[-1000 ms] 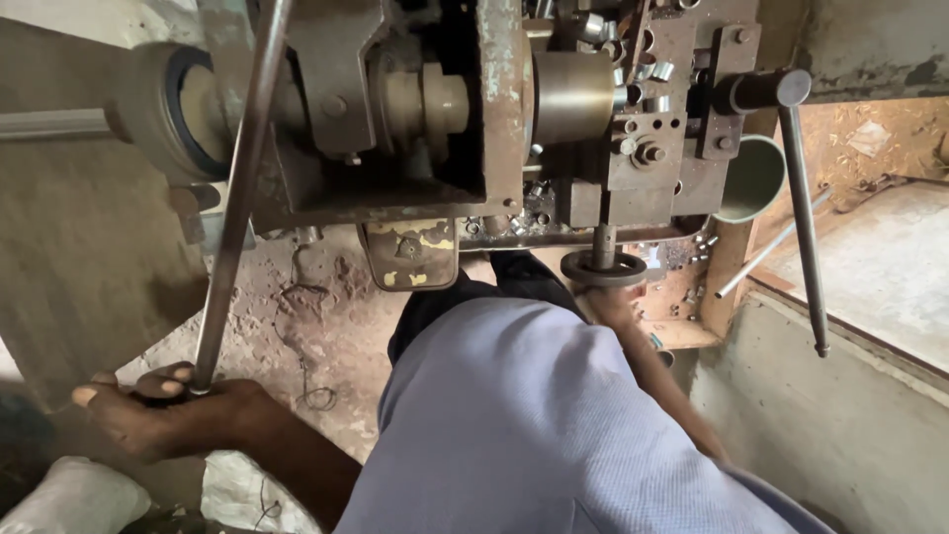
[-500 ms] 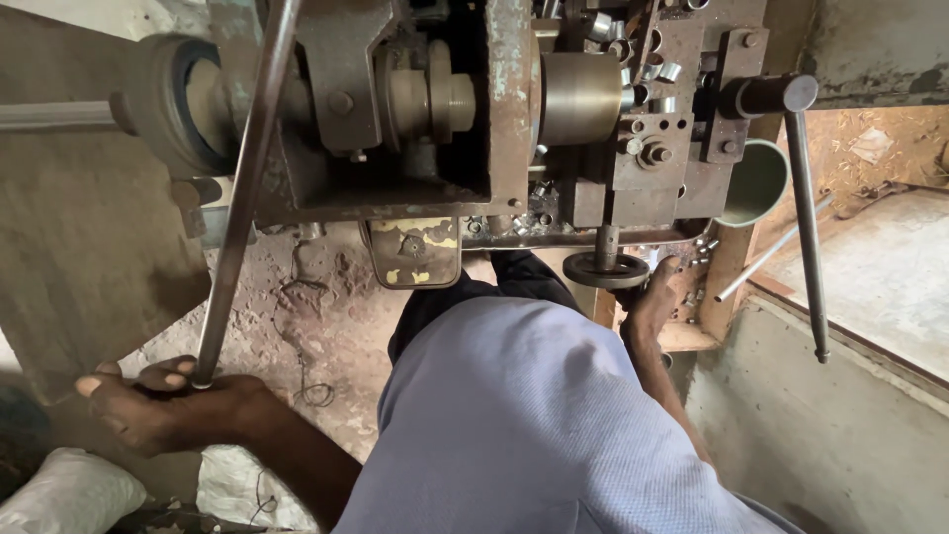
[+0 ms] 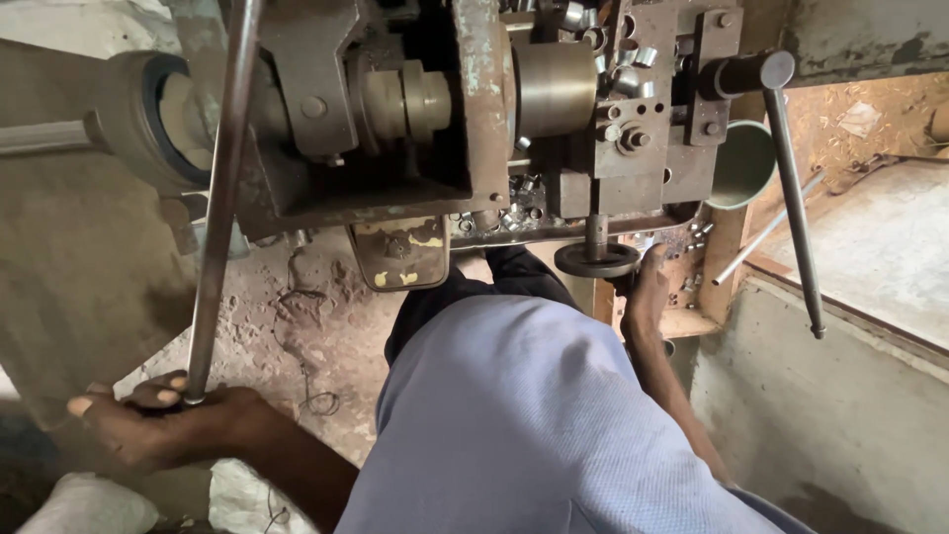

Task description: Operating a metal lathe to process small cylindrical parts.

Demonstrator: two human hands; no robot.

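Lower left of the frame, my left hand (image 3: 163, 425) is clenched around the bottom end of the long steel lever (image 3: 219, 198). Right of centre, my right hand (image 3: 647, 292) touches the small round handwheel (image 3: 596, 260) under the rusty machine (image 3: 474, 119); its grip I cannot tell.

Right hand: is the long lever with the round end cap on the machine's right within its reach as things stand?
Probably yes. The right hand sits by the small handwheel under the machine; the right-side lever hangs free just beyond, with nothing visible between them. The left hand holds the long bar.
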